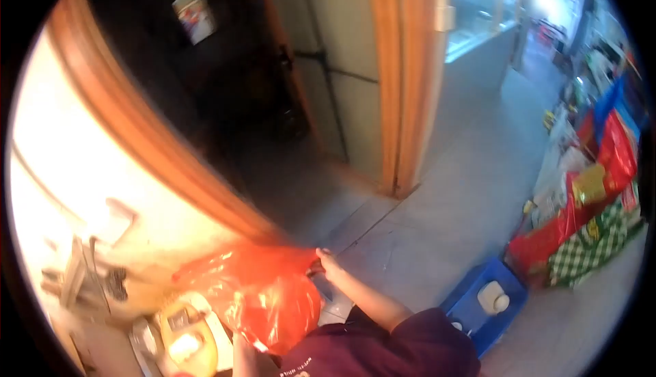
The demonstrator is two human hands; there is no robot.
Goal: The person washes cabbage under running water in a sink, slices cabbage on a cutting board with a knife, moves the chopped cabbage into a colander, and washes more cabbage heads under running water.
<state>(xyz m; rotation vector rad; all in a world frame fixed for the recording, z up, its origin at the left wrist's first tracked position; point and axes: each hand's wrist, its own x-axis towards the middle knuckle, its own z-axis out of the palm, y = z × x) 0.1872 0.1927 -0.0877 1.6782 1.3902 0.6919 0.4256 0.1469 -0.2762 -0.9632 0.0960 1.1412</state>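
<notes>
A red plastic bag [263,295] hangs spread open in front of my dark purple shirt, at the lower middle. Its upper right edge is gripped in my right hand [326,265], with the fingers closed on it. Low in the view, my left forearm reaches toward the bag's lower left side; my left hand [240,344] is blurred and its fingers cannot be made out. Left of the bag lies a yellow oval tray or board [208,353] with a bright item and a small dark item on it.
A wooden door frame [396,103] and a dark doorway stand ahead. On the right floor are a blue tray [506,319] holding a white container [493,298], a green checked bag [591,244] and red bags. A metal bracket-like object [78,271] is at the left wall.
</notes>
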